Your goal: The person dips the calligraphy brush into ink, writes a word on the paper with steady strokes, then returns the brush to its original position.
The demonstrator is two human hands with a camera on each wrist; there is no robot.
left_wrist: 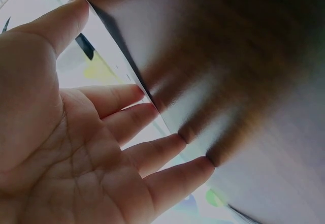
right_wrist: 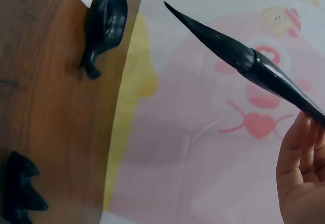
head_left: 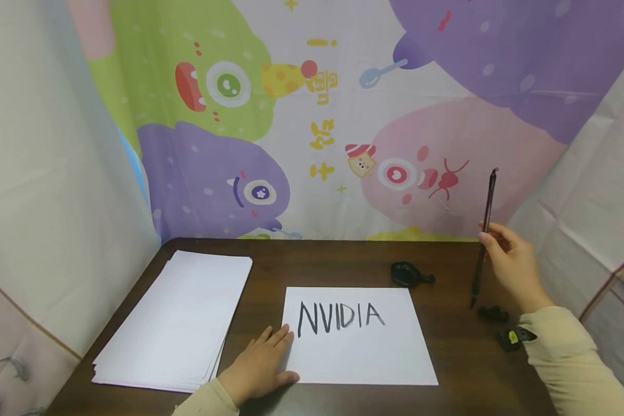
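My right hand [head_left: 512, 263] holds a dark writing brush [head_left: 487, 214] by its shaft at the right of the table. The brush stands nearly upright, its pointed bristle tip down; the right wrist view shows the black bristles of the brush [right_wrist: 213, 38] closely. At the sheet's left edge lies my left hand [head_left: 262, 364], fingers spread and touching the white paper [head_left: 364, 358]. That sheet bears the black brushed letters "NVIDIA" [head_left: 340, 319]. In the left wrist view the palm of the left hand [left_wrist: 86, 148] shows, fingertips against the dark table surface.
A stack of white paper [head_left: 177, 323] lies on the left of the dark wooden table [head_left: 343, 263]. Behind the sheet sits a black ink dish [head_left: 405, 274]. Near the right wrist are a small black brush rest [head_left: 493, 313] and a black item with a yellow-green patch [head_left: 511, 340]. A cartoon curtain [head_left: 317, 214] hangs behind.
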